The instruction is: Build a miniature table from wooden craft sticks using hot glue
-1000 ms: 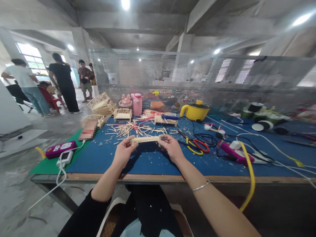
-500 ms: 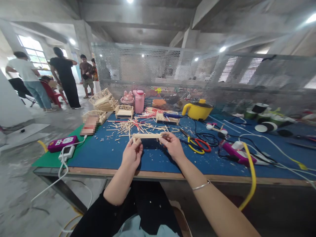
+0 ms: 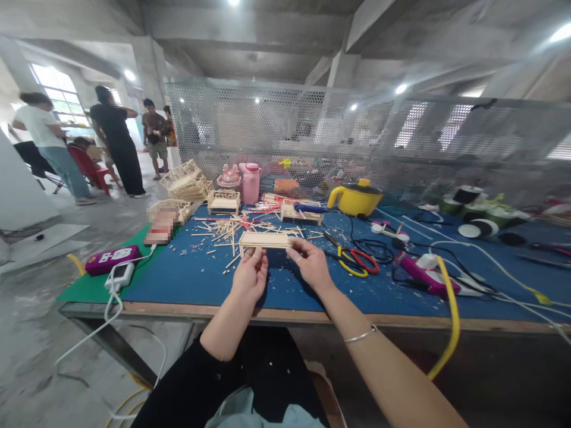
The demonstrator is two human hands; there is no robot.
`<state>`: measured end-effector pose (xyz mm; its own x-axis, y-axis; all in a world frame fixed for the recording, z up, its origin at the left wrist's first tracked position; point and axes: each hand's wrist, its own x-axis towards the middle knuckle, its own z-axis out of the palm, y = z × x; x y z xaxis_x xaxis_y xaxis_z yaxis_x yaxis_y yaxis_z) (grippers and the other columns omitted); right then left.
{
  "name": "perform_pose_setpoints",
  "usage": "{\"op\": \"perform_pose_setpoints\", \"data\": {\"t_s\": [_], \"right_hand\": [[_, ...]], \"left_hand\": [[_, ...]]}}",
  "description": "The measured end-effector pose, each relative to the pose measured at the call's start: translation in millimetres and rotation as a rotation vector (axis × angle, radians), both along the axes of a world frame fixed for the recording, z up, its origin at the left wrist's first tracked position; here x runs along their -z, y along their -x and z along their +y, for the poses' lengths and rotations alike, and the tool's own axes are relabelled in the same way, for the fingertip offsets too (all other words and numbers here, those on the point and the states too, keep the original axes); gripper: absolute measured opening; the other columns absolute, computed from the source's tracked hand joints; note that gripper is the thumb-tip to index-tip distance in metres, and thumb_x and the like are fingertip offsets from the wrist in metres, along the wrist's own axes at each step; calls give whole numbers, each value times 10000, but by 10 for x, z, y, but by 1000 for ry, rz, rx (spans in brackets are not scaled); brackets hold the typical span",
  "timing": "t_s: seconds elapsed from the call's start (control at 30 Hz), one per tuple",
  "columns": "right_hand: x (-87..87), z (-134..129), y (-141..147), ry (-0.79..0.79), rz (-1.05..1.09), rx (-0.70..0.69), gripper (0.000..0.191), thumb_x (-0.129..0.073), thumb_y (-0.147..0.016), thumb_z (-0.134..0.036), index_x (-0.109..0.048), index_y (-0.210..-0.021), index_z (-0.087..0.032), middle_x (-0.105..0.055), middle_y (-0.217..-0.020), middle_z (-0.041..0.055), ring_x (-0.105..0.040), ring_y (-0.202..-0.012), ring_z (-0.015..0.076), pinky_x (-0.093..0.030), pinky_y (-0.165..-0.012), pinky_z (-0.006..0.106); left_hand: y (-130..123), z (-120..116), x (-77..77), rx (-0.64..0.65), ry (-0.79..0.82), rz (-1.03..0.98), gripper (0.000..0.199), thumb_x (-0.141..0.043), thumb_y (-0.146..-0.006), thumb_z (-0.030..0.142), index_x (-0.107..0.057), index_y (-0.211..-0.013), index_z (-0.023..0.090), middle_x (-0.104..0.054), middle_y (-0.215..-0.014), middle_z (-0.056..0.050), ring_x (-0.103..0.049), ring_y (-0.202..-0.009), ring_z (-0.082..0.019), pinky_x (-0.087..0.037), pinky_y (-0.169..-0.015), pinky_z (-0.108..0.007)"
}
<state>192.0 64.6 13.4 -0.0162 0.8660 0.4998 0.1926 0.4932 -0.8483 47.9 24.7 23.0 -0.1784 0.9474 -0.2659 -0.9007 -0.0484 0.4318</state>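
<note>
Between my two hands, a small wooden stick frame (image 3: 264, 240) with a flat slatted top and short legs is held above the blue table mat (image 3: 187, 279). My left hand (image 3: 251, 273) pinches its front edge from below, left of the middle. The fingers of my right hand (image 3: 308, 260) are closed on its right end. Loose wooden sticks (image 3: 229, 230) lie scattered just beyond the frame. Behind them stands a similar small wooden piece (image 3: 223, 202), and a blue-handled glue gun (image 3: 310, 208) rests on another wooden piece (image 3: 289, 213).
Scissors (image 3: 357, 261) with red and yellow handles lie right of my hand, near black cables. Further back are a yellow pot (image 3: 359, 199) and a pink bottle (image 3: 251, 184). A phone (image 3: 161, 226) and purple power strip (image 3: 111, 260) sit left. People stand at the far left.
The wooden frame has tilted so that more of its flat top shows. My left hand has shifted right along it, from the left end to beneath the front edge.
</note>
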Motion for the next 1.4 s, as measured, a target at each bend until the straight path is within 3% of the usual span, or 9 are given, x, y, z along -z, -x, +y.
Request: {"op": "perform_pose_setpoints", "data": {"t_s": [0.33,0.6,0.93,1.23,1.4], "right_hand": [[-17,-31,-5,-62,-60,65,289,-663,-719,-321,-704,-963,-173,-721,-849,45,-625,-725,170,-515,-747,327],[6,-14,17,-40,-80,11,305,-673,-684,-288,-680,-960,-159,-706,-805,43,-630,-707,163,-498,-654,281],[57,13,27,-22,-76,-58,309,-681,-664,-281,-663,-952,-170,-692,-776,32,-640,-712,165,-513,-697,298],[112,92,16,-17,-104,-34,301,-635,-679,-240,-653,-972,-176,-712,-848,43,-655,-762,169,-520,-761,315],[76,82,-30,-1,-166,3,372,-607,-648,-161,-650,-1017,-188,-706,-930,48,-646,-800,176,-518,-793,337]], "left_hand": [[-106,72,-17,-17,-46,92,200,-561,-802,-47,-606,-846,142,-658,-754,7,-628,-593,-24,-502,-569,-92],[-126,153,43,-128,-38,203,191,-657,-755,1,-582,-836,157,-643,-721,28,-613,-566,-22,-464,-547,-92],[-128,150,52,-162,-25,229,183,-579,-804,-15,-594,-853,160,-630,-720,18,-609,-571,-24,-476,-557,-101],[-147,113,25,-39,67,238,164,-560,-823,-2,-549,-725,129,-615,-639,-5,-614,-551,-48,-518,-562,-137],[-125,-34,52,51,77,233,169,-551,-818,-1,-530,-708,126,-626,-631,-26,-655,-604,-86,-545,-576,-172]]}}
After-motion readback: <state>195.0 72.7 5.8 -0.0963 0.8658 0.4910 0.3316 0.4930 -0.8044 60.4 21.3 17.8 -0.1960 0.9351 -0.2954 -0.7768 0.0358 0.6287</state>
